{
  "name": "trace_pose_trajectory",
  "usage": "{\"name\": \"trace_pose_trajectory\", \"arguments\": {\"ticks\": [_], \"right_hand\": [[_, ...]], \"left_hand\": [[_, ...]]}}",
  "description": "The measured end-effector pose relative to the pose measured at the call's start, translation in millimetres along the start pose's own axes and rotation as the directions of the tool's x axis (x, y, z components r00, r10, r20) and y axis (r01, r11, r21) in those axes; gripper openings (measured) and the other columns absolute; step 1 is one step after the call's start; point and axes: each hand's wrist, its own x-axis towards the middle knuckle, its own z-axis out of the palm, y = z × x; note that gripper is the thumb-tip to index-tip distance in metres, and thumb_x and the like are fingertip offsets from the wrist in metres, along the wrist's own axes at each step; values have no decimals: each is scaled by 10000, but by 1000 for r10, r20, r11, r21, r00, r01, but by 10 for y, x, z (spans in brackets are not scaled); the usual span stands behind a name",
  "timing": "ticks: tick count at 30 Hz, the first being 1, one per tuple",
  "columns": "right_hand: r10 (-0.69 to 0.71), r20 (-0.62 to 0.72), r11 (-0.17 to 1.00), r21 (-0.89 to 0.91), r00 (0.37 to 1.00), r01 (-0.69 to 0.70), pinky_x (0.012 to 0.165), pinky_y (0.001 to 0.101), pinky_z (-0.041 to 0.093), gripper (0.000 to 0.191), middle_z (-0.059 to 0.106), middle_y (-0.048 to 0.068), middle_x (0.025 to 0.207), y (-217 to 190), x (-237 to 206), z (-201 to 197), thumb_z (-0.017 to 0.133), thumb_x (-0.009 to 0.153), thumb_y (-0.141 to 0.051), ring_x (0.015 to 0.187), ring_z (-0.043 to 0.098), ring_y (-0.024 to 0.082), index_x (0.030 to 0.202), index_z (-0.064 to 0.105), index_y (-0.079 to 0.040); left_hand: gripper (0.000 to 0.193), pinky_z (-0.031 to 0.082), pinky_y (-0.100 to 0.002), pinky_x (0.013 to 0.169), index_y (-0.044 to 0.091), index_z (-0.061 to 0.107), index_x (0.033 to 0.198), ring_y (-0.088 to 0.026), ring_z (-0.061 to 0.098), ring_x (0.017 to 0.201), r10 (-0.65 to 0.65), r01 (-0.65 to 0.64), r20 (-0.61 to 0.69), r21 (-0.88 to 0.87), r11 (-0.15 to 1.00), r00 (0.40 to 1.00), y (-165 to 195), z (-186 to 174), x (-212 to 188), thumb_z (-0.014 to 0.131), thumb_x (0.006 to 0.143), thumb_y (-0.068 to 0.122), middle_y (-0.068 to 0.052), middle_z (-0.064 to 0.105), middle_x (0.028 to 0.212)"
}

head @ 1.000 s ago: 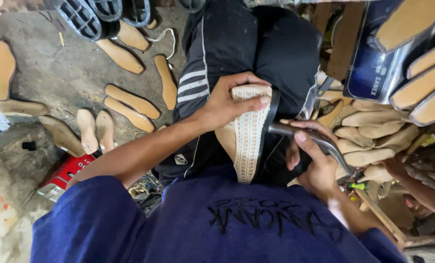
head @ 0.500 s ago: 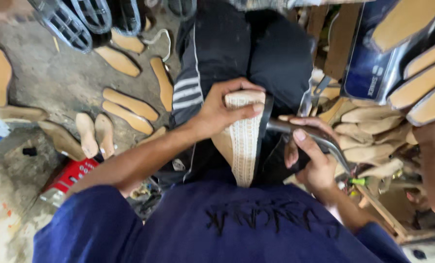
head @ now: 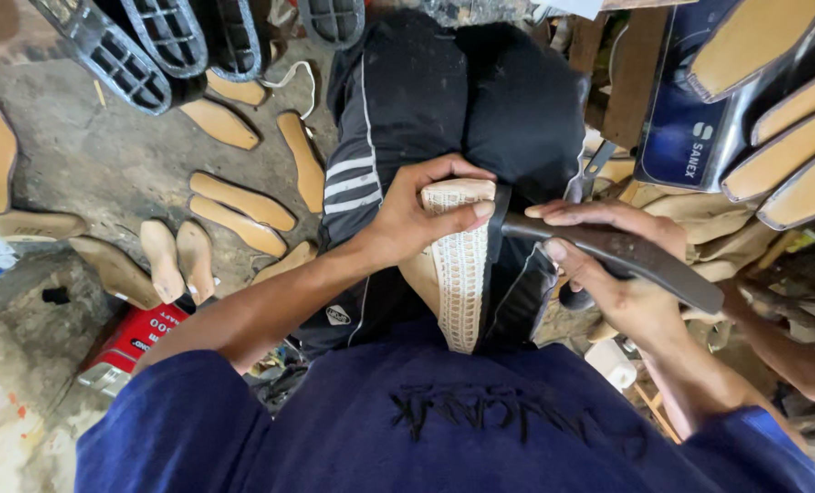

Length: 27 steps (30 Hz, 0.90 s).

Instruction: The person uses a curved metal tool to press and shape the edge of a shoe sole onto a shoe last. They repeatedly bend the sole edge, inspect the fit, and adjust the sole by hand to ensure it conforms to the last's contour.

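My left hand (head: 421, 215) grips the top end of a wedge shoe sole (head: 459, 274) wrapped in cream woven trim, standing upright on my lap. My right hand (head: 613, 274) holds a dark metal tool (head: 626, 256) by its handle, with the tool's head pressed against the sole's right edge near the top. My legs in black trousers (head: 407, 100) with white stripes stretch away beneath the sole.
Tan insoles (head: 243, 201) lie scattered on the grey floor at left. Black rubber outsoles (head: 152, 41) sit at the top left, a red tin (head: 138, 333) by my left elbow. Stacked tan soles (head: 782, 137) and a dark blue box (head: 686, 119) crowd the right. Another person's arm (head: 791, 351) reaches in at right.
The tool has come closer to the sole's edge and my right hand has shifted slightly up along the handle. My left hand keeps its hold on the sole.
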Motion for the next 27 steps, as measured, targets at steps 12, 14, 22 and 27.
{"name": "trace_pose_trajectory", "arguments": {"ticks": [12,14,22,27], "right_hand": [[144,-108,970,211,984,-119,494,244,526,217,745,195,1182,154,-18,74,697,953,-90,568,630,122,1134,666,27],[46,7,991,122,999,-46,473,226,519,210,757,181,1130,160,187,-83,718,931,-88,550,640,100,1114,690,12],[139,180,984,83,974,-156,391,249,458,207,759,218,946,176,459,-252,748,912,-60,472,563,125,1109,745,2],[-78,4,797,601,997,60,456,269,490,191,726,252,1135,132,-206,155,688,953,-31,539,583,128,1124,652,46]], "left_hand": [[305,553,-241,902,-6,665,1242,-66,644,1019,75,-77,33,57,995,997,-13,-33,51,755,958,57,-31,705,1090],[300,558,-241,865,-7,678,1225,-67,645,980,84,-85,22,80,993,996,-69,-57,50,778,950,59,-31,709,1062],[244,539,-230,793,4,708,1200,-56,653,899,86,-85,-18,54,995,996,-198,-85,43,679,1013,158,-8,718,994],[279,507,-231,796,7,727,1198,-52,628,888,266,-265,8,125,956,964,51,177,-282,552,1097,200,0,701,979]]}}
